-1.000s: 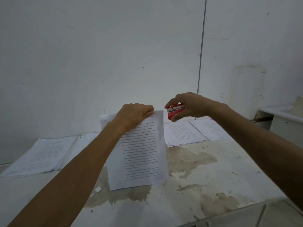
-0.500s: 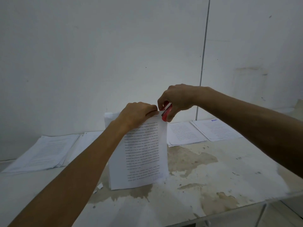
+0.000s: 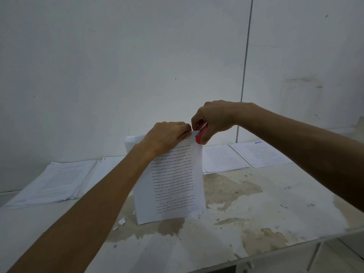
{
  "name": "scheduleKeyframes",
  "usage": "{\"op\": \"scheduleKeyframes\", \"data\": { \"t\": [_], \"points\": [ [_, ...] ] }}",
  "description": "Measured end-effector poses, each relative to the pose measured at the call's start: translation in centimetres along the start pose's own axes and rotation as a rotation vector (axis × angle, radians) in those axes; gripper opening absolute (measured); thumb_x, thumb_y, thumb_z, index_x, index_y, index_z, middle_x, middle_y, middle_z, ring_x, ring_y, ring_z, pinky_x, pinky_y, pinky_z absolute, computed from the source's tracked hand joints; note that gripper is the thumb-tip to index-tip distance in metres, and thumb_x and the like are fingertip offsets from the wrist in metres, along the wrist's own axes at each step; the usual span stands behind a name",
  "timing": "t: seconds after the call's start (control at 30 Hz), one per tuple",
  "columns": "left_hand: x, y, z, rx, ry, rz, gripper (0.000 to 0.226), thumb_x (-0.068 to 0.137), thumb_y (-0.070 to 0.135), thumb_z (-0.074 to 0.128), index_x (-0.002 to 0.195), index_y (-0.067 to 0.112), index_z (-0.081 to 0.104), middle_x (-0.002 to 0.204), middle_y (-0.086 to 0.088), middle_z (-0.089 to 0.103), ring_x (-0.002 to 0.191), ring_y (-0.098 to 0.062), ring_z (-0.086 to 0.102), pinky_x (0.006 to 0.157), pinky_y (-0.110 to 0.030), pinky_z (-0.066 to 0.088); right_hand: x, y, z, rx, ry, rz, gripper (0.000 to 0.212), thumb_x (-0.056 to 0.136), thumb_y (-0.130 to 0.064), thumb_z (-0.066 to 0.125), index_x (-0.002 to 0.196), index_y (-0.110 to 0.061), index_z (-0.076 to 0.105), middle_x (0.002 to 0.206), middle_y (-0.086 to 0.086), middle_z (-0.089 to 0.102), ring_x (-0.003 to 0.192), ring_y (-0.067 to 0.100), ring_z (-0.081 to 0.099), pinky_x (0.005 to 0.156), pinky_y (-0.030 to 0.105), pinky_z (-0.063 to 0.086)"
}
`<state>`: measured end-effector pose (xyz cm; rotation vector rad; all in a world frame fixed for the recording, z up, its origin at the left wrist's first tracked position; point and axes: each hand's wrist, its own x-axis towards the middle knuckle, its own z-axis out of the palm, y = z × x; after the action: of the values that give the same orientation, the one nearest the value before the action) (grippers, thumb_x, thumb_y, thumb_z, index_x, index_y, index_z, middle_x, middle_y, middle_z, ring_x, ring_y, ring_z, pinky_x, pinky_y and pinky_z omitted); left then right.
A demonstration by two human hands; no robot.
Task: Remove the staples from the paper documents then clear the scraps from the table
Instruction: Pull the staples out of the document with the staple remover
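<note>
A printed paper document (image 3: 173,186) stands upright with its bottom edge on the stained white table (image 3: 256,209). My left hand (image 3: 167,134) grips its top edge near the right corner. My right hand (image 3: 214,117) holds a small red staple remover (image 3: 201,133) pressed against that top right corner. The staple itself is hidden by my fingers. Small paper scraps (image 3: 121,222) lie on the table just left of the document's base.
Stacks of printed papers lie along the wall: one at the far left (image 3: 53,182) and two at the right (image 3: 220,158) (image 3: 262,154). A white wall rises right behind the table. The table's front edge (image 3: 295,245) runs across the lower right.
My right hand has brought the red staple remover from beside the document onto its top right corner. The left hand keeps its grip on the top edge.
</note>
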<state>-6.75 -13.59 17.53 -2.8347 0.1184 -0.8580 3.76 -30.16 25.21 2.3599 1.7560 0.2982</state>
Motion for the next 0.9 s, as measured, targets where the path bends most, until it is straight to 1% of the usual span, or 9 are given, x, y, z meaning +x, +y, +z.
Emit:
{"op": "scheduleKeyframes", "data": {
  "t": [0.07, 0.13, 0.2, 0.27, 0.5, 0.73, 0.9],
  "points": [
    [0.01, 0.06, -0.03, 0.001, -0.001, 0.008, 0.030, 0.103, 0.038, 0.033, 0.109, 0.024, 0.059, 0.101, 0.009, 0.066, 0.075, -0.013, 0.058, 0.068, -0.028, 0.046, -0.05, 0.00, 0.19, 0.012, 0.007, 0.000, 0.052, 0.073, -0.063, 0.074, 0.111, -0.029, 0.066, 0.101, -0.012, 0.069, 0.092, 0.013, 0.063, 0.083, 0.036, 0.054],
    [0.04, 0.20, -0.11, 0.000, -0.005, 0.015, 0.031, 0.103, 0.038, 0.034, 0.113, 0.025, 0.060, 0.102, 0.008, 0.067, 0.077, -0.014, 0.060, 0.070, -0.029, 0.048, -0.07, 0.01, 0.31, 0.012, 0.020, -0.001, 0.049, 0.073, -0.063, 0.074, 0.108, -0.030, 0.066, 0.098, -0.013, 0.068, 0.090, 0.013, 0.062, 0.077, 0.032, 0.052],
    [0.06, 0.35, -0.29, 0.001, -0.014, 0.020, 0.033, 0.103, 0.039, 0.033, 0.118, 0.025, 0.059, 0.105, 0.008, 0.067, 0.081, -0.016, 0.062, 0.074, -0.034, 0.052, -0.07, 0.01, 0.32, -0.004, 0.030, -0.011, 0.046, 0.073, -0.063, 0.073, 0.105, -0.031, 0.067, 0.093, -0.014, 0.067, 0.087, 0.013, 0.061, 0.069, 0.028, 0.047],
    [0.06, 0.43, -0.43, 0.007, -0.026, 0.021, 0.034, 0.103, 0.040, 0.032, 0.120, 0.026, 0.058, 0.105, 0.008, 0.066, 0.083, -0.017, 0.063, 0.076, -0.037, 0.053, -0.10, 0.02, 0.27, -0.021, 0.039, -0.021, 0.042, 0.074, -0.062, 0.073, 0.102, -0.032, 0.066, 0.090, -0.016, 0.065, 0.085, 0.012, 0.060, 0.064, 0.026, 0.041],
    [0.16, 0.68, -0.50, 0.007, -0.031, 0.015, 0.033, 0.103, 0.040, 0.033, 0.114, 0.024, 0.059, 0.105, 0.009, 0.066, 0.082, -0.016, 0.061, 0.074, -0.037, 0.052, -0.39, 0.08, 0.41, -0.043, 0.067, -0.027, 0.038, 0.075, -0.061, 0.073, 0.098, -0.032, 0.066, 0.085, -0.018, 0.064, 0.084, 0.012, 0.060, 0.062, 0.026, 0.039],
    [0.22, 0.74, -0.46, -0.017, -0.031, -0.006, 0.032, 0.102, 0.040, 0.034, 0.106, 0.024, 0.061, 0.100, 0.010, 0.066, 0.078, -0.014, 0.060, 0.072, -0.033, 0.050, -0.55, 0.08, 0.48, -0.065, 0.083, -0.040, 0.035, 0.077, -0.060, 0.073, 0.096, -0.032, 0.065, 0.080, -0.020, 0.061, 0.080, 0.010, 0.060, 0.059, 0.024, 0.036],
    [0.14, 0.76, -0.48, -0.027, -0.022, -0.016, 0.031, 0.102, 0.040, 0.035, 0.103, 0.023, 0.061, 0.097, 0.010, 0.065, 0.076, -0.014, 0.059, 0.073, -0.037, 0.052, -0.48, 0.17, 0.66, -0.092, 0.099, -0.055, 0.040, 0.078, -0.060, 0.071, 0.103, -0.030, 0.067, 0.090, -0.016, 0.066, 0.084, 0.012, 0.060, 0.061, 0.023, 0.039]
  ]
}}
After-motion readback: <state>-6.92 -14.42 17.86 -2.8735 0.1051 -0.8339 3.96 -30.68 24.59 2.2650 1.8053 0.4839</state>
